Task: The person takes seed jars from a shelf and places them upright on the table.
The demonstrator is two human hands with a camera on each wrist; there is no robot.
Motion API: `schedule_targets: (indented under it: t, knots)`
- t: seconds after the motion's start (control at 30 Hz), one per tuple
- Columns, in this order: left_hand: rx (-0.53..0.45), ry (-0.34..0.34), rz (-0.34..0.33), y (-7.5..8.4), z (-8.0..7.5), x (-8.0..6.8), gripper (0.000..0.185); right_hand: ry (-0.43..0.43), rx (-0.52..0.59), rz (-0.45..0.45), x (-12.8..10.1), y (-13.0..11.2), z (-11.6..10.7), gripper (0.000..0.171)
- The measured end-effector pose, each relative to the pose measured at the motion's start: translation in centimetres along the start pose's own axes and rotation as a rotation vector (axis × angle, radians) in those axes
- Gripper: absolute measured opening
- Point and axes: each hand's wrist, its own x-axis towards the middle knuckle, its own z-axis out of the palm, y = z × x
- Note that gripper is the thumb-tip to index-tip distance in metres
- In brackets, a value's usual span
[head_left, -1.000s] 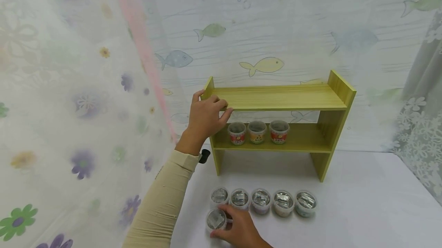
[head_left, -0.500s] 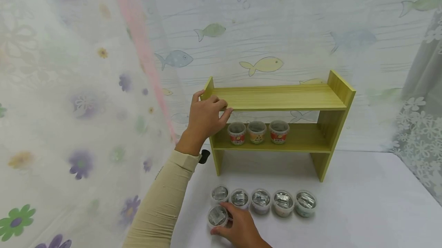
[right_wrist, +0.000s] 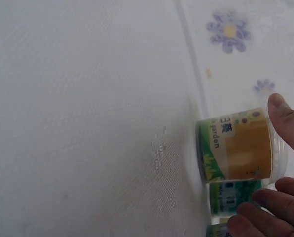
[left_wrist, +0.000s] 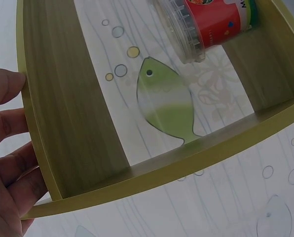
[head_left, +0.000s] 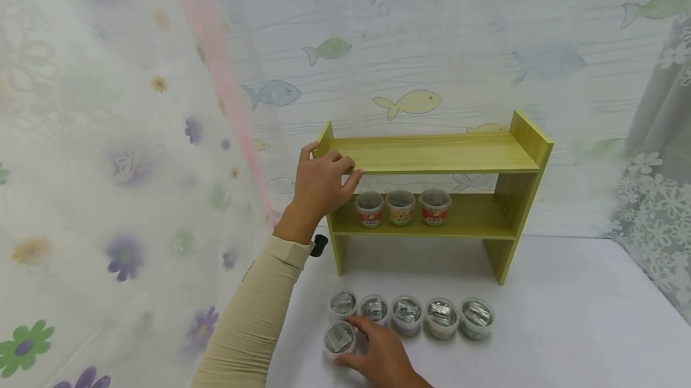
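Observation:
My left hand point(head_left: 324, 181) grips the top left corner of a small yellow-green wooden shelf point(head_left: 432, 154). In the left wrist view, its thumb and fingers point(left_wrist: 19, 168) lie along the board's edge. Down on the table, my right hand point(head_left: 380, 352) is around the right side of a round plastic tub point(head_left: 339, 338) with a silvery packet visible at its top. This tub shows an orange label point(right_wrist: 248, 148) in the right wrist view; thumb and fingers stand loosely apart at its rim. Behind it, several similar tubs point(head_left: 407, 315) form a row.
Three tubs with red or orange labels point(head_left: 400, 208) stand on the shelf's middle board, toward the left. White cloth point(head_left: 572, 304) covers the table. Printed curtains point(head_left: 432, 46) hang behind and at the left.
The front tub has shifted slightly away from me, toward the row. My right hand has since loosened and drawn a little to the right. The left hand stays on the shelf.

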Motion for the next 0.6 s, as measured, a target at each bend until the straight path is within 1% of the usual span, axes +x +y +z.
schedule_targets:
  t: [0.13,0.23,0.47,0.6]
  knots:
    - [0.002,-0.004,-0.004,0.0,0.0,0.0,0.028,0.021,0.017,-0.027,0.2,0.6,0.1,0.072]
    - [0.001,-0.003,-0.005,0.0,0.0,0.0,0.028,0.015,0.045,-0.028,0.3,0.8,-0.1,0.071]
    - [-0.008,-0.009,-0.007,0.0,-0.1,0.0,0.028,-0.012,0.091,0.0,0.2,0.4,-0.9,0.067]
    - [-0.006,-0.014,-0.008,0.0,-0.1,0.0,0.028,-0.013,0.148,0.013,0.5,0.2,-1.4,0.064]
